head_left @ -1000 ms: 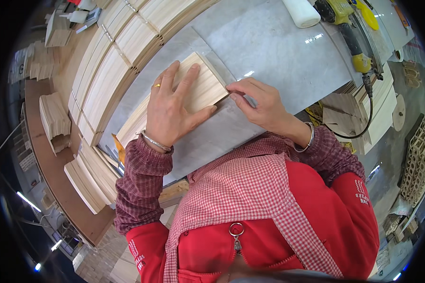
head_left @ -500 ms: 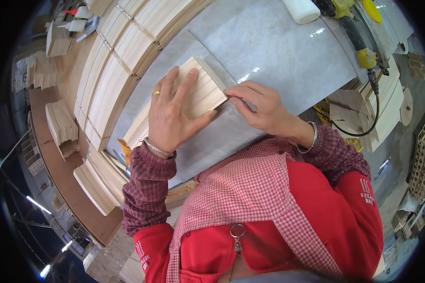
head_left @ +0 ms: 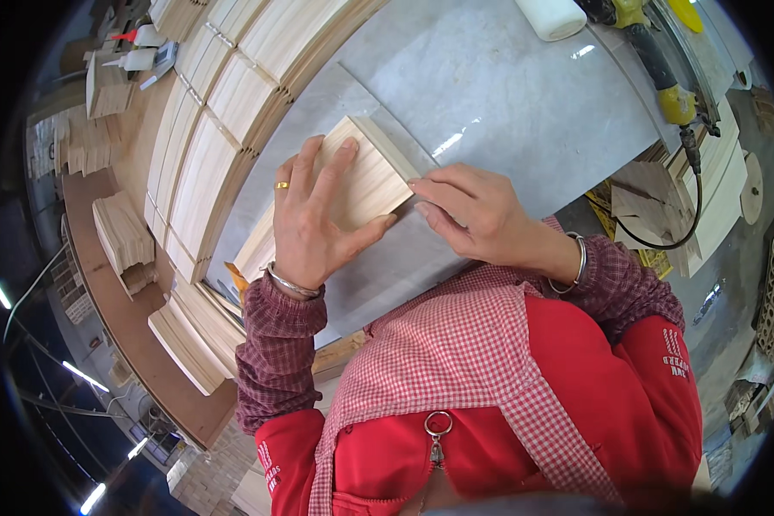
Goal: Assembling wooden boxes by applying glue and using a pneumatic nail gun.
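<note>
A pale wooden piece with box-like sides [head_left: 374,172] lies slantwise on the grey work surface, its top face up. My left hand [head_left: 308,211] rests on that face with the fingers spread and a gold ring on one finger. The thumb reaches along the near edge. At the right corner, my right hand [head_left: 482,211] touches the wood with its forefinger. Its thumb sits a little apart, just below the corner, and the other fingers are curled. Nothing shows in the gap between thumb and forefinger. The piece's lower left part is partly hidden by my left hand.
Strapped stacks of pale boards [head_left: 241,95] line the left side. A white bottle [head_left: 552,17] stands at the far edge, near a black and yellow power tool [head_left: 662,82] with a cable. More wooden pieces [head_left: 125,232] sit on a brown table at left.
My right thumb has moved down, away from the forefinger, which stays at the corner. My left hand keeps its place on the wood. The whole view has shifted slightly.
</note>
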A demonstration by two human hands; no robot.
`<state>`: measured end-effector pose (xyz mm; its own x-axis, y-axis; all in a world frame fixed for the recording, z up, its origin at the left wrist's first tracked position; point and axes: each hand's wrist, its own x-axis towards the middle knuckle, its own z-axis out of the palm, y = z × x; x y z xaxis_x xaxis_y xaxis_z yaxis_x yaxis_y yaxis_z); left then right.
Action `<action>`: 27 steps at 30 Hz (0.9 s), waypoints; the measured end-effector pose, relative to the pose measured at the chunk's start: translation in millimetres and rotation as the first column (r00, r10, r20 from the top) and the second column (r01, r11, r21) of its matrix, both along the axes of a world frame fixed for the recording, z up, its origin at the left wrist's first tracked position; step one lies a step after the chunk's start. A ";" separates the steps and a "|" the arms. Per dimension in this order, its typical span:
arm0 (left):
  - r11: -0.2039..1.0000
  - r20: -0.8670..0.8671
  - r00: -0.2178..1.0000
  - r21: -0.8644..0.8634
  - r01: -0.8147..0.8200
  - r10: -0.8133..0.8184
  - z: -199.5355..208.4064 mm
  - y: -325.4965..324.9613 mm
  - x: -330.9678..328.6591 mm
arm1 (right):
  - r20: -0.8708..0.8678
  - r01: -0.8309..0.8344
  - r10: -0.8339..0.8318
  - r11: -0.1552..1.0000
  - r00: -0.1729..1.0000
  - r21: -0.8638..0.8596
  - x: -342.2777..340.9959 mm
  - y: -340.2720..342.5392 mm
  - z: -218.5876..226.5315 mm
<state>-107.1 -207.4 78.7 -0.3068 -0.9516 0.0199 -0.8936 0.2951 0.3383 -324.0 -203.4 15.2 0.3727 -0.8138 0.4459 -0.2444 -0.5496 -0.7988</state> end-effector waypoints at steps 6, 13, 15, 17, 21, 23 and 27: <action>1.000 -0.007 1.000 -0.004 0.001 -0.001 1.9 0.7 0.4 | 0.099 -0.052 0.030 0.971 0.995 0.232 10.8 -25.7 3.4; 1.000 -0.047 0.999 -0.026 0.017 -0.018 -3.2 -1.4 -0.6 | 0.050 -0.052 0.042 0.978 0.998 0.204 29.0 -39.8 4.4; 1.000 -0.057 0.998 -0.022 0.004 -0.006 -3.4 -0.8 -1.2 | -0.011 -0.020 0.021 0.994 1.000 0.112 31.5 -40.9 5.0; 1.000 -0.062 0.998 -0.019 -0.003 0.002 -3.8 -1.2 -0.7 | -0.040 -0.007 0.010 0.998 0.999 0.066 33.5 -43.0 4.2; 1.000 -0.080 0.997 -0.026 -0.004 0.002 -6.0 0.2 -1.7 | -0.083 0.012 -0.014 1.000 0.996 -0.027 37.0 -43.3 0.3; 1.000 -0.087 0.996 -0.025 -0.012 0.009 -7.9 1.3 -2.1 | -0.085 0.014 -0.016 0.999 0.996 -0.029 38.8 -43.0 0.3; 0.999 -0.116 0.993 -0.040 -0.019 0.014 -15.1 2.1 -0.8 | -0.108 0.017 -0.016 1.000 0.994 0.005 34.3 -40.3 1.4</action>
<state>-108.0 -205.3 63.7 -0.2843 -0.9542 0.0933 -0.8539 0.2963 0.4279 -289.8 -243.7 16.6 0.4053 -0.8225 0.3990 -0.3386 -0.5405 -0.7702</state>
